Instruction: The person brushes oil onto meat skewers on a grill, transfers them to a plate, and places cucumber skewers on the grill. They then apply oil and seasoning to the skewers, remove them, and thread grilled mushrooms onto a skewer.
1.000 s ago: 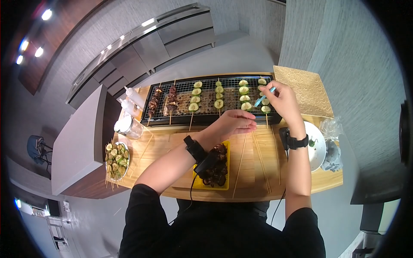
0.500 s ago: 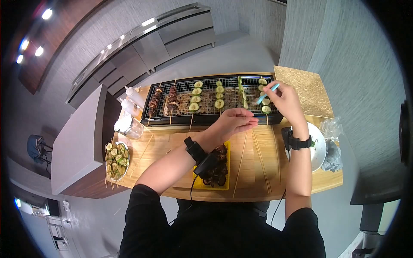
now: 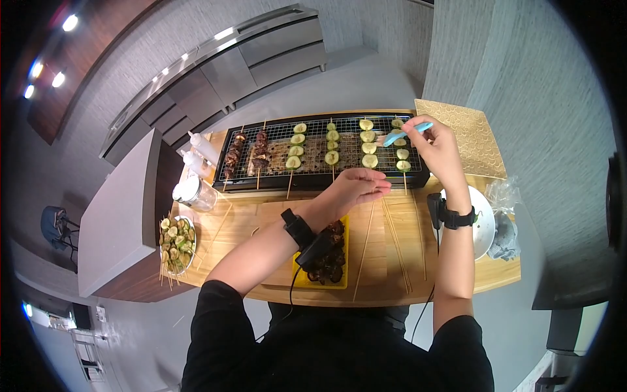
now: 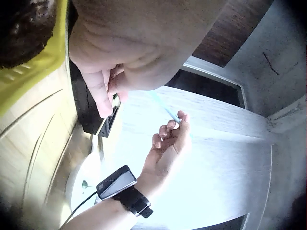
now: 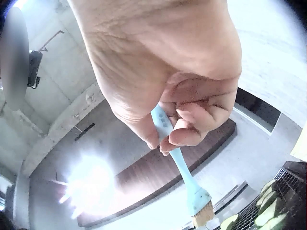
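Over the front edge of the grill (image 3: 277,183), my left hand (image 3: 356,189) pinches the lower end of a skewer of green-edged slices (image 3: 369,148). Its fingers (image 4: 98,93) come together around the thin stick in the left wrist view. My right hand (image 3: 437,149) grips a light-blue brush (image 3: 396,138) between thumb and fingers, bristles beside the second slice from the top. In the right wrist view the brush (image 5: 187,177) points downward, its tan bristles free of the slices (image 5: 268,213). Another sliced skewer (image 3: 403,154) lies just right, partly behind the brush.
Two dark skewers (image 3: 260,150) lie on the grill's left. A yellow tray (image 3: 345,261) of dark food sits below my left wrist, with loose sticks (image 3: 396,245) beside it. A white plate (image 3: 482,228) is right; bottles, a jar (image 3: 196,193) and a plate of skewers are left.
The skewer at my left fingers showed its slices edge-on half a second ago; their faces now show. My right hand has turned the brush flatter, moving its bristles left and up toward that skewer.
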Motion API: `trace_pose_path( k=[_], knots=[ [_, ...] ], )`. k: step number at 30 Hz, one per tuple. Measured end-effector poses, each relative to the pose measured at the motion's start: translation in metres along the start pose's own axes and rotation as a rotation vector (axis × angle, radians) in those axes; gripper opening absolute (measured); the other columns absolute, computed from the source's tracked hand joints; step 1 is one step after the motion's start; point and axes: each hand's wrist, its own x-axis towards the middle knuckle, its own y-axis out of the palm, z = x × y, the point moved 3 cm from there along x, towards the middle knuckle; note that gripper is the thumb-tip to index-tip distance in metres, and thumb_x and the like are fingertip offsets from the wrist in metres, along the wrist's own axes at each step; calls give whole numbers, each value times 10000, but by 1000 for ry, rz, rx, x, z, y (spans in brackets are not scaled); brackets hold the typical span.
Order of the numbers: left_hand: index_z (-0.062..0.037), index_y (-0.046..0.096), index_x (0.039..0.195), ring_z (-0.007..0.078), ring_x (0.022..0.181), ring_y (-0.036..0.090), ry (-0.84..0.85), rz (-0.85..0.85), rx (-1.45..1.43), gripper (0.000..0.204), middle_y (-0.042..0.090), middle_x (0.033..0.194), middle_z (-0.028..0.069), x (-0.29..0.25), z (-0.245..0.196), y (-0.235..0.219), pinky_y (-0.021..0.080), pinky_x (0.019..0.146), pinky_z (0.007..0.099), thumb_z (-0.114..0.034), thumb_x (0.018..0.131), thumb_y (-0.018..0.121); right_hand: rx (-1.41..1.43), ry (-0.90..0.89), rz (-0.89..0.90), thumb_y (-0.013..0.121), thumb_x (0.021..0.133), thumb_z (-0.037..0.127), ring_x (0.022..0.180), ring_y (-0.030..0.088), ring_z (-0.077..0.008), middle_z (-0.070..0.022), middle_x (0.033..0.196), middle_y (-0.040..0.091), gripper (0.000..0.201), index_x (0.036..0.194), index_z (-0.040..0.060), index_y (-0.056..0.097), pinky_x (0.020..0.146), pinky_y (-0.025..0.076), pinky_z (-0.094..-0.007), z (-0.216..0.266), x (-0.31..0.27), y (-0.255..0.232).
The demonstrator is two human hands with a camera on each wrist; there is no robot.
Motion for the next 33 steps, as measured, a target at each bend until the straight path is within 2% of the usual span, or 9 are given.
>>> trace_pose_path(
  k=[4, 7, 10, 13, 16, 19, 22, 25, 33],
  knots=[
    [90, 532, 1398, 295, 1319, 631, -5, 2, -4, 359, 630, 1383, 231, -1, 1, -1, 498, 1169, 350, -73, 1080, 568, 60, 27, 58, 760, 977, 152, 616, 446, -22, 66, 693, 594, 133, 1016, 25, 755, 548, 360, -243, -4, 0, 3],
    [87, 546, 1385, 283, 1301, 645, -35, -26, -14, 364, 647, 1357, 221, -3, -2, 3, 512, 1157, 343, -84, 1068, 601, 67, 63, 186, 768, 975, 161, 608, 455, -27, 62, 677, 586, 139, 1005, 27, 752, 544, 362, -249, -8, -4, 13],
    [81, 558, 1374, 269, 1272, 664, -73, -46, -16, 369, 662, 1334, 208, -2, -2, 5, 528, 1142, 337, -92, 1056, 633, 13, 112, 235, 741, 1005, 141, 663, 523, -20, 53, 730, 633, 114, 1022, 28, 733, 582, 391, -225, 1, -5, 14],
    [77, 562, 1369, 262, 1253, 675, -71, -44, -15, 368, 669, 1323, 202, -3, -2, 5, 541, 1127, 329, -91, 1051, 642, 59, 97, 227, 740, 1006, 142, 644, 519, -19, 55, 708, 631, 114, 1014, 28, 732, 577, 389, -226, 0, -5, 18],
    [80, 566, 1366, 273, 1245, 681, -75, -40, -20, 368, 673, 1313, 202, -3, -3, 5, 551, 1116, 332, -82, 1046, 648, 33, 93, 264, 762, 978, 160, 596, 460, -26, 62, 651, 561, 135, 971, 26, 746, 539, 353, -245, -2, -7, 20],
    [84, 569, 1364, 281, 1232, 689, -71, -29, -47, 372, 678, 1302, 200, -3, -3, 4, 561, 1104, 335, -71, 1037, 657, 134, 74, 158, 758, 981, 164, 595, 460, -25, 61, 644, 554, 140, 953, 27, 745, 535, 348, -245, -7, -4, 21],
    [87, 569, 1367, 285, 1225, 693, -83, -44, -49, 377, 680, 1296, 196, -2, -1, 3, 565, 1098, 336, -64, 1034, 659, -3, 133, 264, 739, 1005, 138, 650, 530, -22, 43, 718, 635, 118, 978, 24, 727, 578, 394, -229, -5, -4, 17],
    [81, 569, 1373, 277, 1228, 691, -91, -51, -29, 381, 679, 1299, 189, 0, 0, 2, 565, 1095, 332, -73, 1036, 659, 115, 88, 162, 755, 979, 157, 586, 428, -26, 56, 626, 529, 137, 938, 27, 744, 522, 318, -262, -3, -6, 21],
    [75, 570, 1380, 260, 1223, 692, -93, -25, -12, 393, 679, 1302, 179, 0, -1, 2, 568, 1088, 331, -91, 1037, 663, 80, 48, 165, 760, 978, 159, 584, 417, -19, 67, 620, 514, 136, 933, 32, 740, 520, 315, -260, -7, -5, 20]
  ],
)
